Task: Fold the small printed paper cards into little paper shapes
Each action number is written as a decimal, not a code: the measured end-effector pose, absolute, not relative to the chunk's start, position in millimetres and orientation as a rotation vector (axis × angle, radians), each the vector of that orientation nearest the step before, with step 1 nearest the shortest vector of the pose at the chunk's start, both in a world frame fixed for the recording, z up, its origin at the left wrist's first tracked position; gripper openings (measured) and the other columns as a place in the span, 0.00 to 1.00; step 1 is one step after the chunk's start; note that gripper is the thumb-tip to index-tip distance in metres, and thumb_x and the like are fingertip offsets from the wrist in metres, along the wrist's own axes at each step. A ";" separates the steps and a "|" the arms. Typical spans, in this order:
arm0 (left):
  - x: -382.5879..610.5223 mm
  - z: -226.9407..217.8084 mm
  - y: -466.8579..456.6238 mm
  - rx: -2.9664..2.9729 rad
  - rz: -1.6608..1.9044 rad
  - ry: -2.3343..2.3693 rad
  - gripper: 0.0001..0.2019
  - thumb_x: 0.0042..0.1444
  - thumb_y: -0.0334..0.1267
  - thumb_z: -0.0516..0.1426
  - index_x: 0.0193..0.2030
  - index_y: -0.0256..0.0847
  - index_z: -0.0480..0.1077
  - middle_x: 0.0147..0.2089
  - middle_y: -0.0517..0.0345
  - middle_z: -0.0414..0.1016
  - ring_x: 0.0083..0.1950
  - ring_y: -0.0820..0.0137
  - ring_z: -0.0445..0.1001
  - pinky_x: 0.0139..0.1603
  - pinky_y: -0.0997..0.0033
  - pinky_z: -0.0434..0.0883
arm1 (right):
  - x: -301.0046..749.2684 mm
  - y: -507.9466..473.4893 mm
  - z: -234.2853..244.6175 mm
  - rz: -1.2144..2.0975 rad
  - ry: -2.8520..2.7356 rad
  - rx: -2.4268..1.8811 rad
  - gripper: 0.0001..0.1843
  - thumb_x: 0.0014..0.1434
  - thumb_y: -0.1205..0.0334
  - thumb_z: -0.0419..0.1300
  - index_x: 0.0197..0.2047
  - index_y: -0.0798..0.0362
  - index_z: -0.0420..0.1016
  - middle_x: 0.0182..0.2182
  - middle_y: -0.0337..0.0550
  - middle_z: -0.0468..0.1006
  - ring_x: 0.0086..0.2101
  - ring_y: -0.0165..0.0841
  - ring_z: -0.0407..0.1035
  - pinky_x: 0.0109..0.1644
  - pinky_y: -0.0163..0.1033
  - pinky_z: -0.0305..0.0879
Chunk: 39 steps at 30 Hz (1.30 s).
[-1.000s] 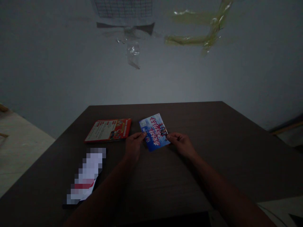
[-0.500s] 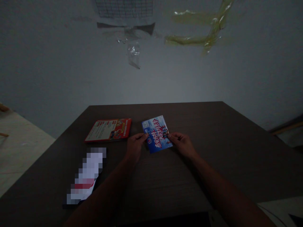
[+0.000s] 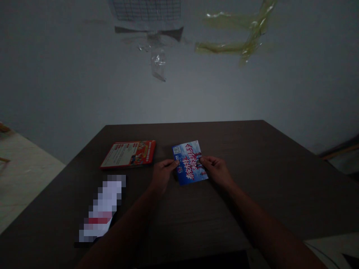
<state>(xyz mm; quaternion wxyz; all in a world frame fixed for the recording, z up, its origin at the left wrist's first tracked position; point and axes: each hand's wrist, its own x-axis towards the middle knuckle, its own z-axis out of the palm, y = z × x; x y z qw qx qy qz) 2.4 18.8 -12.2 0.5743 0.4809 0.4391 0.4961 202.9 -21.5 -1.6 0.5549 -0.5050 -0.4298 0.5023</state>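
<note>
Head view: our left hand [image 3: 162, 174] and right hand [image 3: 217, 170] each pinch, thumb on top, opposite sides of a blue printed card [image 3: 189, 164], which we hold over the dark table [image 3: 269, 168], right of a flat red-edged printed item [image 3: 128, 154].

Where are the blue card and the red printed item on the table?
Blue card [image 3: 190, 163], head view: middle of its printed face.
Red printed item [image 3: 129, 154], head view: middle of its upward face.

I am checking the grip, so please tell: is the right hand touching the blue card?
Touching. The head view shows the right hand holding the blue card at its right edge, thumb over the printed face.
</note>
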 end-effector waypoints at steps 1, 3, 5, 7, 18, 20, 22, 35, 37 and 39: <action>2.4 -11.8 18.7 1.131 1.160 1.033 0.13 0.41 0.44 0.65 0.28 0.36 0.77 0.28 0.56 0.76 0.29 0.72 0.70 0.35 0.72 0.66 | 202.6 -22.0 -0.6 1.187 -1.008 -1.196 0.19 0.45 0.47 0.66 0.32 0.56 0.76 0.23 0.39 0.75 0.21 0.27 0.67 0.26 0.34 0.67; 2.5 -11.2 18.6 1.137 1.154 1.040 0.13 0.40 0.45 0.65 0.28 0.36 0.77 0.27 0.56 0.76 0.29 0.71 0.70 0.34 0.72 0.65 | 202.0 -23.0 1.6 1.192 -0.988 -1.197 0.19 0.45 0.47 0.66 0.32 0.56 0.76 0.23 0.38 0.75 0.21 0.27 0.67 0.25 0.34 0.67; 2.9 -11.1 18.5 1.141 1.142 1.044 0.13 0.40 0.45 0.65 0.27 0.35 0.77 0.27 0.56 0.76 0.29 0.71 0.70 0.34 0.71 0.66 | 201.1 -24.2 4.1 1.193 -0.979 -1.201 0.19 0.45 0.47 0.66 0.32 0.55 0.76 0.22 0.38 0.75 0.20 0.27 0.66 0.24 0.33 0.66; 3.5 -11.5 18.3 1.141 1.132 1.048 0.13 0.40 0.45 0.65 0.27 0.36 0.77 0.27 0.55 0.76 0.29 0.70 0.70 0.34 0.71 0.66 | 200.1 -25.5 6.8 1.194 -0.983 -1.200 0.20 0.45 0.47 0.66 0.32 0.56 0.76 0.22 0.38 0.74 0.20 0.26 0.66 0.23 0.33 0.66; 3.9 -12.6 16.7 1.152 1.087 1.050 0.12 0.40 0.45 0.65 0.27 0.37 0.77 0.28 0.55 0.77 0.30 0.70 0.71 0.35 0.71 0.66 | 199.1 -25.8 4.5 1.212 -0.960 -1.190 0.19 0.47 0.46 0.64 0.33 0.55 0.74 0.21 0.37 0.73 0.17 0.27 0.64 0.20 0.33 0.64; 4.2 -11.5 16.1 1.159 1.077 1.054 0.12 0.40 0.45 0.65 0.27 0.36 0.76 0.27 0.55 0.76 0.29 0.70 0.71 0.34 0.71 0.66 | 199.7 -25.6 3.9 1.188 -0.961 -1.212 0.19 0.47 0.46 0.64 0.33 0.55 0.74 0.19 0.36 0.72 0.17 0.26 0.63 0.18 0.32 0.62; 4.6 -10.3 15.5 1.164 1.067 1.058 0.12 0.40 0.44 0.65 0.26 0.36 0.76 0.27 0.56 0.76 0.29 0.70 0.70 0.33 0.72 0.66 | 200.5 -25.5 4.1 1.164 -0.976 -1.209 0.19 0.47 0.46 0.64 0.33 0.55 0.75 0.20 0.37 0.73 0.18 0.27 0.64 0.19 0.32 0.61; 5.4 -9.7 14.0 1.191 1.015 1.048 0.12 0.40 0.44 0.65 0.27 0.37 0.77 0.27 0.55 0.76 0.28 0.70 0.70 0.33 0.72 0.66 | 203.6 -23.1 1.6 1.070 -1.035 -1.205 0.19 0.50 0.46 0.62 0.29 0.56 0.74 0.18 0.36 0.70 0.18 0.25 0.60 0.21 0.31 0.56; 5.3 -10.4 14.1 1.192 1.007 1.045 0.12 0.40 0.44 0.65 0.28 0.37 0.78 0.27 0.55 0.76 0.29 0.69 0.70 0.33 0.71 0.66 | 203.6 -23.1 1.2 1.088 -1.031 -1.191 0.19 0.49 0.46 0.62 0.30 0.56 0.74 0.19 0.37 0.71 0.19 0.26 0.61 0.22 0.31 0.57; 5.2 -10.4 14.2 1.192 1.001 1.044 0.12 0.40 0.44 0.65 0.28 0.37 0.78 0.28 0.55 0.77 0.29 0.69 0.70 0.34 0.71 0.66 | 203.5 -22.9 1.0 1.092 -1.027 -1.188 0.19 0.49 0.45 0.62 0.30 0.56 0.74 0.20 0.37 0.72 0.19 0.27 0.62 0.22 0.32 0.58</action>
